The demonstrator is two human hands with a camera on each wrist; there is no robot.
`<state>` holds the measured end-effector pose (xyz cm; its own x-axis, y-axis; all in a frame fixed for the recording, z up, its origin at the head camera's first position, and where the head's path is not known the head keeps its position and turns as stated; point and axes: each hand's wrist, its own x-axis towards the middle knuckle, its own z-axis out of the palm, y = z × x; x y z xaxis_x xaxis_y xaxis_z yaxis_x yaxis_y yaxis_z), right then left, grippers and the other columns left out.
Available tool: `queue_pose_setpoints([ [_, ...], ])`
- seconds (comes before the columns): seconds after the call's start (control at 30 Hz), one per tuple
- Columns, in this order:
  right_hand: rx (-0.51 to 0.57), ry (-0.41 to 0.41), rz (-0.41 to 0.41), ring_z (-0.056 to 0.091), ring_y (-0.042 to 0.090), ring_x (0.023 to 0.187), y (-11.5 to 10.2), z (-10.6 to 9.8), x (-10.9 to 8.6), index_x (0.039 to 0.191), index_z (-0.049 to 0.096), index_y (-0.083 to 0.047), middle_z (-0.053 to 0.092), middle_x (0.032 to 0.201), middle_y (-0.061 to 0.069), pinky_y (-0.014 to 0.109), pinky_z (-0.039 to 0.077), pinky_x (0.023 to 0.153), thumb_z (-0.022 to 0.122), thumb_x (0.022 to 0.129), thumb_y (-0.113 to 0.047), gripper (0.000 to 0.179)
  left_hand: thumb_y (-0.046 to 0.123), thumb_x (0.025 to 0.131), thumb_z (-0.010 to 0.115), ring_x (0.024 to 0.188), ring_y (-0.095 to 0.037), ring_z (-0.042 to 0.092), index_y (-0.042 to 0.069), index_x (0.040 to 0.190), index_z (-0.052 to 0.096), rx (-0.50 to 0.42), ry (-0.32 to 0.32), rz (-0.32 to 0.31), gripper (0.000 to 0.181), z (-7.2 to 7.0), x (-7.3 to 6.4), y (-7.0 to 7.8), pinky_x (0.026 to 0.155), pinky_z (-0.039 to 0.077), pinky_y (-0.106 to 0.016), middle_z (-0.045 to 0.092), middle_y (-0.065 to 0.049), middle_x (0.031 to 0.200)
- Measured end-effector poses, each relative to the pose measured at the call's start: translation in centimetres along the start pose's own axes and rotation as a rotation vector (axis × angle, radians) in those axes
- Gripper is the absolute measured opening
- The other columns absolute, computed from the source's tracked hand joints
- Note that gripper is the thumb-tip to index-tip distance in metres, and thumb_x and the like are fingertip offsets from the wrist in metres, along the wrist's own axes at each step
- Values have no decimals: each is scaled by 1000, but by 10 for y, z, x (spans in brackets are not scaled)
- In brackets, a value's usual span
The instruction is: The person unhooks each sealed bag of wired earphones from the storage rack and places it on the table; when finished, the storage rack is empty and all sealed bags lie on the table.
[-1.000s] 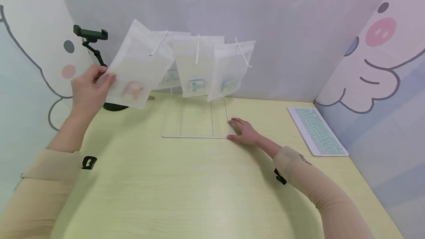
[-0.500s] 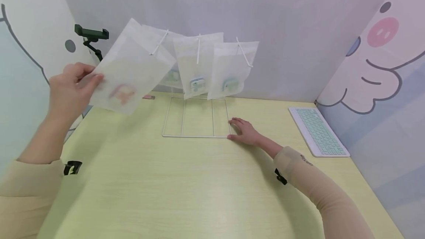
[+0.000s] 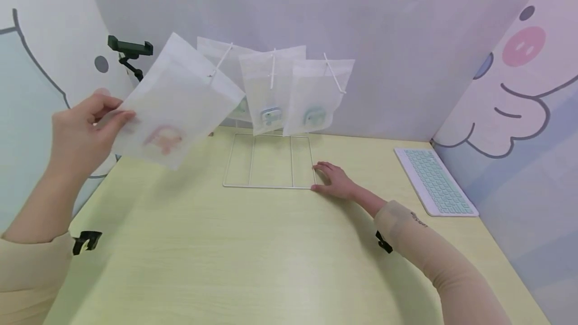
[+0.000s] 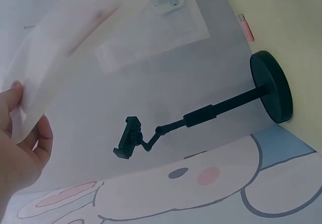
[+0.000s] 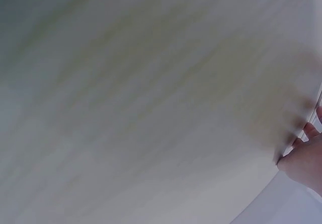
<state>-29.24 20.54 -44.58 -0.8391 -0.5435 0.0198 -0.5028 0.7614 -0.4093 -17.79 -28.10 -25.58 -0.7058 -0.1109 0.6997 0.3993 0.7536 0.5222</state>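
My left hand (image 3: pixel 86 132) pinches the lower left edge of a translucent white bag (image 3: pixel 180 89). An orange-pink picture or item shows through it. The bag slants up to the right, against the tip of a white prong (image 3: pixel 221 59); whether it hangs on the prong, I cannot tell. Behind it hang more bags, among them a middle bag (image 3: pixel 273 84) and a right bag (image 3: pixel 316 99), each with a small bluish-green item. They belong to a white wire rack, whose base frame (image 3: pixel 257 186) lies on the table. My right hand (image 3: pixel 334 182) rests with spread fingers on the frame's right side.
A black phone stand (image 4: pixel 201 114) stands at the back left, with a small pink object (image 4: pixel 246 27) by its base. On the right lies a white keyboard (image 3: pixel 435 179) with mint keys. A grey wall (image 3: pixel 384 39) rises behind the table (image 3: pixel 262 255).
My left hand has moved left and slightly down, drawing the bag the same way, away from the bag behind. The right hand stays on the rack's frame.
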Motion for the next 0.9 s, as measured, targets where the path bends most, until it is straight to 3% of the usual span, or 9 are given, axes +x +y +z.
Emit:
queue_pose_setpoints([
  [0.2,3,4,-7,28,41,137,1,1,0,141,40,-3,32,148,22,55,17,112,65,87,-39,70,7,82,73,66,21,48,-4,88,64,-37,24,-29,15,-5,-9,4,66,36,0,49,42,70],
  [0.3,9,-4,-2,27,41,137,1,1,1,142,39,-4,31,149,22,55,17,112,65,87,-39,70,6,80,74,61,17,46,10,81,65,-45,48,-50,10,-8,-13,6,63,35,-3,50,41,68],
  [0.4,13,-7,-1,26,40,138,1,2,1,142,39,-4,31,149,21,55,16,113,65,87,-39,70,8,81,74,59,15,46,27,81,62,-45,46,-104,22,-11,-15,6,62,35,-3,50,39,66],
  [0.47,14,-4,-1,27,40,137,1,2,1,142,39,-4,31,149,21,55,16,113,65,87,-38,70,8,81,74,59,14,46,32,82,60,-48,40,-122,27,-13,-17,6,62,36,-2,51,37,66],
  [0.8,16,0,2,27,41,137,-1,0,-1,142,40,-4,32,149,22,55,17,112,65,87,-38,70,7,82,72,59,15,52,31,84,59,-100,10,-167,27,-15,-20,5,61,40,0,55,33,69],
  [0.9,18,-2,10,26,41,137,0,1,-1,142,39,-5,31,149,21,55,16,113,65,87,-39,70,8,83,71,60,18,54,27,93,61,-109,-27,-189,24,-14,-21,2,61,41,0,56,37,72],
])
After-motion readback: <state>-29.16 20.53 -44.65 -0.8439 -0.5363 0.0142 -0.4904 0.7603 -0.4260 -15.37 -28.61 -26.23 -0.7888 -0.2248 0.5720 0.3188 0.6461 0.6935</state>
